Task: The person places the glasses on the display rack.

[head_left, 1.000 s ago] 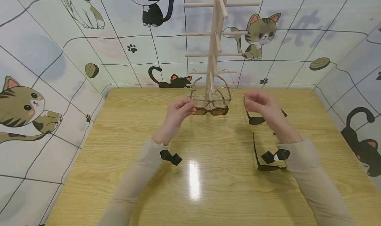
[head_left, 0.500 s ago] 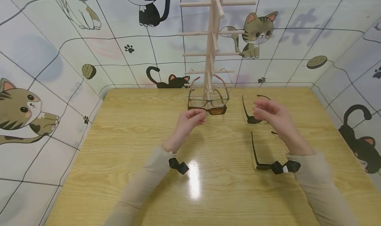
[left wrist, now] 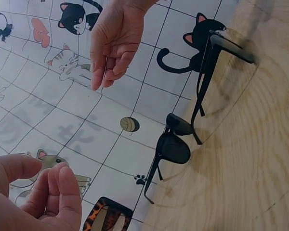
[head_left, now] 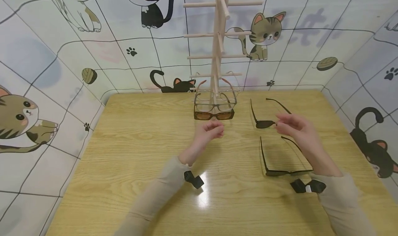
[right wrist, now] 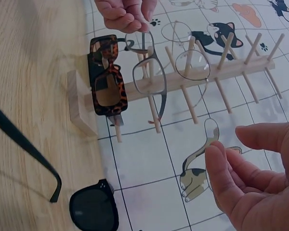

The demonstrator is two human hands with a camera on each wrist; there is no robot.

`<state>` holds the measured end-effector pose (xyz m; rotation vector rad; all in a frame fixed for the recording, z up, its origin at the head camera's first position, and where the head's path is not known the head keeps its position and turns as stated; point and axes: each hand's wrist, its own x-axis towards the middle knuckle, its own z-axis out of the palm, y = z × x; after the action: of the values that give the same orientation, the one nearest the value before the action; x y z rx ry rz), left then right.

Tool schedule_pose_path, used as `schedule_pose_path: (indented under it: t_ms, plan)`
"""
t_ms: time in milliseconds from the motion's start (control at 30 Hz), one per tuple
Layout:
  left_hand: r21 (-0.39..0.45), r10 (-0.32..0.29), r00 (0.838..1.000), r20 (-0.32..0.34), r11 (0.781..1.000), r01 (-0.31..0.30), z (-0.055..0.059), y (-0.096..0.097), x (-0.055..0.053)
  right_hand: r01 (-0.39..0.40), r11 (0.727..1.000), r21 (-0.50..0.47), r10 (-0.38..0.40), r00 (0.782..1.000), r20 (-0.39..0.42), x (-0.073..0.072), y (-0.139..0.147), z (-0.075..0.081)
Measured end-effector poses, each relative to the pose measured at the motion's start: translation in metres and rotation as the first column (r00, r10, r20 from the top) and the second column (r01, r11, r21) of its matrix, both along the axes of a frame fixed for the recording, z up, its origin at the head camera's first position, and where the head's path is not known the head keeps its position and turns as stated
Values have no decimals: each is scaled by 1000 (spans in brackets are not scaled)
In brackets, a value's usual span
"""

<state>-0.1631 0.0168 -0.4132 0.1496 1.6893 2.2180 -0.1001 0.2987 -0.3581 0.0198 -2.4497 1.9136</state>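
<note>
My left hand (head_left: 206,134) hovers just in front of the tortoiseshell sunglasses (head_left: 214,115), its fingers loosely bent with nothing between them. Those sunglasses hang lowest on the wooden glasses stand (head_left: 216,53). Above them on the stand are grey-framed glasses (right wrist: 164,86) and thin-rimmed round glasses (right wrist: 208,72). To the right, my right hand (head_left: 300,132) is in the air, thumb and fingertips apart in the right wrist view and holding nothing. It overlaps the black sunglasses at the back (head_left: 264,124) in the head view. A second pair of black sunglasses (head_left: 276,173) lies nearer on the table, temples pointing away.
Bare wooden pegs (head_left: 200,35) stick out sideways and forward from the stand's upper part. The wood-grain table (head_left: 140,135) ends at a wall covering (head_left: 124,66) printed with cats, which also rises on both sides.
Both hands have drawn back from the stand toward the body and shifted right. The right hand has uncovered more of the black sunglasses. The head view has shifted slightly; the glasses stay put.
</note>
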Motion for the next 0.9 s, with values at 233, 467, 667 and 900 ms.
schedule_pose_path:
  t_ms: [233, 467, 667, 900]
  plan:
    - [-27, -50, 998, 29, 998, 51, -7, 14, 9, -3, 997, -75, 3, 1000, -3, 15, 16, -6]
    - [-78, -111, 993, 29, 991, 113, -19, 33, 22, 14, 985, -171, -17, 1000, -17, 27, 28, -17]
    - [-126, -154, 988, 9, 980, 154, -31, 50, 34, 34, 987, -160, -39, 999, -28, 36, 39, -29]
    - [-151, -204, 979, -7, 968, 201, -43, 66, 49, 86, 992, -92, -85, 996, 17, 47, 53, -44]
